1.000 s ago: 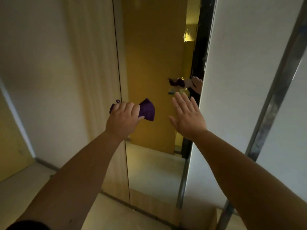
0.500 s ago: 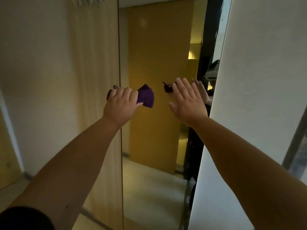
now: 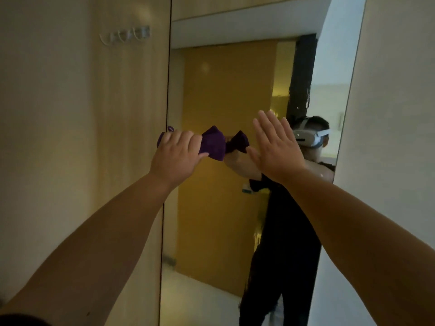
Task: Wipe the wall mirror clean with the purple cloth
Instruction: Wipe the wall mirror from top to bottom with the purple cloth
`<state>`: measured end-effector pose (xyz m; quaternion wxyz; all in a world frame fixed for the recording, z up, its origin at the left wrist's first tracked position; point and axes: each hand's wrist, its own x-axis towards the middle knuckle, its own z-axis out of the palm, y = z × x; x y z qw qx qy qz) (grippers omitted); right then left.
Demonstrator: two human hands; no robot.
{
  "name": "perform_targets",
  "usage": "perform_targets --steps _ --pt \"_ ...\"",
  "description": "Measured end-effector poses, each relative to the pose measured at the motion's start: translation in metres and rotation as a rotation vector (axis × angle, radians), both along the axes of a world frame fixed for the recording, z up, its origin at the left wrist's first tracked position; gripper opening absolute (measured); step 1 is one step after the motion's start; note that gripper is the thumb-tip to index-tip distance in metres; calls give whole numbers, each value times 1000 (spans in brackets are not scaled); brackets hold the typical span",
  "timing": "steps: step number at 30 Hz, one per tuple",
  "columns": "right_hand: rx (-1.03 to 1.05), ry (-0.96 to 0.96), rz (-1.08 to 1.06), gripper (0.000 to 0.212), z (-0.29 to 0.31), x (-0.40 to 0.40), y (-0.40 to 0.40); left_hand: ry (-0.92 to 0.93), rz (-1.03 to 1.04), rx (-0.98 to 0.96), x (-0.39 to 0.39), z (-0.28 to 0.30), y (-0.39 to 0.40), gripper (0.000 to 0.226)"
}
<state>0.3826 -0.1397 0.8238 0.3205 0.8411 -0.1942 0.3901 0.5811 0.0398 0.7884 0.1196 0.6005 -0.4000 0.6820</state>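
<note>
A tall wall mirror (image 3: 223, 90) fills the middle of the view, between a wooden panel on the left and a white wall on the right. My left hand (image 3: 177, 156) is closed around a bunched purple cloth (image 3: 213, 143), whose free end meets the glass near the mirror's left edge; its reflection touches it. My right hand (image 3: 274, 147) is raised flat with fingers spread in front of the mirror, holding nothing. Whether the palm touches the glass I cannot tell. The mirror reflects a person in black wearing a white headset.
A light wooden panel (image 3: 94, 137) with a row of white hooks (image 3: 126, 35) stands left of the mirror. A white wall (image 3: 395, 114) juts out on the right. The mirror reflects a yellow door and pale floor.
The view has tilted upward, showing the mirror's top and the hooks. The cloth in my left hand has come against the glass. My right hand stays raised and spread.
</note>
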Motion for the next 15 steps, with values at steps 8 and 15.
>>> perform_targets --steps 8,15 --pt "-52 -132 -98 69 40 42 -8 14 -171 -74 66 40 -38 47" --pt "-73 -250 -231 70 84 72 -20 1 -277 -76 115 95 -60 49"
